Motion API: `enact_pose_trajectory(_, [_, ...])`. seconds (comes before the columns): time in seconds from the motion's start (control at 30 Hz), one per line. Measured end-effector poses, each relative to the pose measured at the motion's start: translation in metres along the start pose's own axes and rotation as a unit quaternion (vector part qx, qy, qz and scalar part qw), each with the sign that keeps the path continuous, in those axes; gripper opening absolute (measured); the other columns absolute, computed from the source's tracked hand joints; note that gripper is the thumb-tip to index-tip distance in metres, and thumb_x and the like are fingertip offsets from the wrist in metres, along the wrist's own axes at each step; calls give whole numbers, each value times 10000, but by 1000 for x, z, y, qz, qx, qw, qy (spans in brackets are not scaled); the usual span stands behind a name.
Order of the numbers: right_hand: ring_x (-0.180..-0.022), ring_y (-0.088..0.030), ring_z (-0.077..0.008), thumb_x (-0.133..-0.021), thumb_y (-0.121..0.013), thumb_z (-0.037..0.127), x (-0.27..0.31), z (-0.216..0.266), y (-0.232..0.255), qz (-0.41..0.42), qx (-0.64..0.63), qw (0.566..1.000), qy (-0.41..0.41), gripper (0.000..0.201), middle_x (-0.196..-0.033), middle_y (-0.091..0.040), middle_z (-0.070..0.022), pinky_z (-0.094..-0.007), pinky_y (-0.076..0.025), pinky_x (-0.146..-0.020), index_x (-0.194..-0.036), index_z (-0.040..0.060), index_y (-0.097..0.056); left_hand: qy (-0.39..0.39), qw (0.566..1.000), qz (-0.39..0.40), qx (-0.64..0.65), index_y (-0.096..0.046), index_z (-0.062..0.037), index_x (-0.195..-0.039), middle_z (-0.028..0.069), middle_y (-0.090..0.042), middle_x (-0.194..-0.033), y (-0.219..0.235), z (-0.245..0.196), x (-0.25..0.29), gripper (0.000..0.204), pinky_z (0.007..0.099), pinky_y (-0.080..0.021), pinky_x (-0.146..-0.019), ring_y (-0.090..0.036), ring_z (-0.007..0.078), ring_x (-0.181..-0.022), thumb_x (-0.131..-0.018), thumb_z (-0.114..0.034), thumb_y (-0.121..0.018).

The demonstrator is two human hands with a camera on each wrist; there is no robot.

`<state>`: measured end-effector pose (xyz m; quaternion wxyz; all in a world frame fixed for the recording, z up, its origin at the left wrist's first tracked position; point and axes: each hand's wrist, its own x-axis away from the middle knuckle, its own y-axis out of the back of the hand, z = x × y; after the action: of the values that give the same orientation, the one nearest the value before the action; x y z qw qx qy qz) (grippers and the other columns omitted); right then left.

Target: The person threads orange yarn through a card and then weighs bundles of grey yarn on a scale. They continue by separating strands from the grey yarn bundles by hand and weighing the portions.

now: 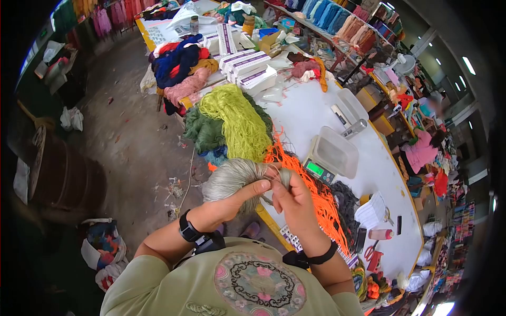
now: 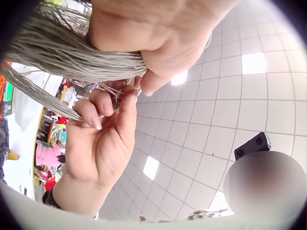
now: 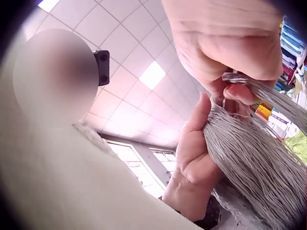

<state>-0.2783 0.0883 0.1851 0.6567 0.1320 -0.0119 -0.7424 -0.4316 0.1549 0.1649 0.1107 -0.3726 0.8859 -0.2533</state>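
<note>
A thick skein of silver-grey yarn is held up in front of the body, above the floor by the table's near edge. My left hand grips it near one end, thumb lying across the strands; the skein fans out below that grip in the right wrist view. Close against the left fingertips, my right hand pinches a thinner bundle of grey strands, its fingers curled. In the left wrist view, the right hand has a few loose threads between its fingertips. Part of the left fingers is hidden behind the yarn.
Green yarn and orange yarn lie on the white table just ahead. A scale with a plastic tub, white boxes, scissors and a pink thread spool are there too. A brown barrel stands left.
</note>
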Motion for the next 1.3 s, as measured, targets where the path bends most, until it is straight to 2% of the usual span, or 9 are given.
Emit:
enact_pose_trajectory(0.07, [-528, -399, -53, -941, -547, 148, 0, 25, 9, 32, -253, 945, -203, 102, -672, -473, 20, -193, -323, -478, -889, 61, -555, -11, 997, 40, -70, -550, -17, -1225, 117, -579, -1182, 10, 3, -1, 392, 330, -427, -968, -544, 205, -1114, -961, -306, -541])
enact_pose_trajectory(0.3, [-478, -341, -29, -954, -536, 215, -17, 15, 57, -176, -122, 961, -172, 139, -577, -417, 60, -199, -283, -440, -897, 89, -551, 67, 960, 176, 206, -586, -28, -1081, 152, -407, -1416, 17, -8, 10, 425, 346, -545, -842, -483, 280, -1236, -919, -421, -562])
enact_pose_trajectory(0.5, [-540, -491, -41, -943, -549, 177, 4, 39, 17, 118, 103, 975, -155, 129, -600, -502, 40, -210, -384, -507, -977, 58, -584, 66, 954, 214, 200, -576, -24, -1103, 156, -132, -1543, 11, -2, -1, 482, 339, -584, -791, -282, 345, -1379, -887, -454, -589])
enact_pose_trajectory(0.63, [-654, -567, -69, -926, -564, 123, 6, 21, 27, 215, 28, 938, -270, 144, -736, -571, -6, -226, -455, -564, -1031, 25, -574, 41, 958, 187, 211, -572, -23, -1147, 159, -175, -1534, 13, 2, -5, 550, 368, -531, -888, -309, 293, -1369, -888, -508, -556])
enact_pose_trajectory(0.7, [-799, -623, -158, -882, -616, 94, 7, -9, 31, 11, 172, 985, 5, 161, -966, -579, -73, -280, -510, -616, -1031, 41, -587, 33, 969, 168, 176, -566, -25, -1180, 160, -195, -1530, 11, 2, -6, 580, 389, -491, -954, -321, 278, -1363, -890, -527, -541])
enact_pose_trajectory(0.73, [-967, -605, -159, -856, -641, 50, 3, -7, 34, -10, 174, 985, -16, 202, -1118, -531, -89, -292, -525, -710, -1048, 27, -581, -4, 981, 155, 121, -532, -14, -1241, 161, -276, -1494, 5, 0, -7, 606, 379, -446, -986, -381, 253, -1316, -898, -514, -546])
enact_pose_trajectory(0.83, [-903, -593, -129, -851, -655, 49, 0, 10, 31, 20, -47, 995, -83, 180, -1055, -540, -54, -261, -494, -719, -1016, 16, -590, -34, 988, 138, 60, -476, -1, -1328, 156, -389, -1438, -9, 0, -11, 639, 364, -390, -1027, -446, 227, -1263, -913, -479, -553])
enact_pose_trajectory(1.2, [-659, -431, -39, -851, -630, 19, 2, -12, 32, -18, -26, 999, -41, 76, -878, -523, 14, -202, -362, -579, -889, 32, -566, 26, 998, 34, 40, -500, 10, -1314, 113, -566, -1278, -17, 9, -17, 467, 319, -405, -990, -510, 175, -1174, -950, -275, -569])
enact_pose_trajectory(1.3, [-641, -418, -37, -867, -603, 23, 2, -12, 33, -26, 2, 1000, 2, 80, -899, -529, 8, -199, -348, -557, -893, 41, -530, -59, 989, 20, -133, -582, 2, -1223, 103, -610, -1210, -18, 9, -20, 356, 318, -431, -949, -540, 174, -1115, -922, -187, -610])
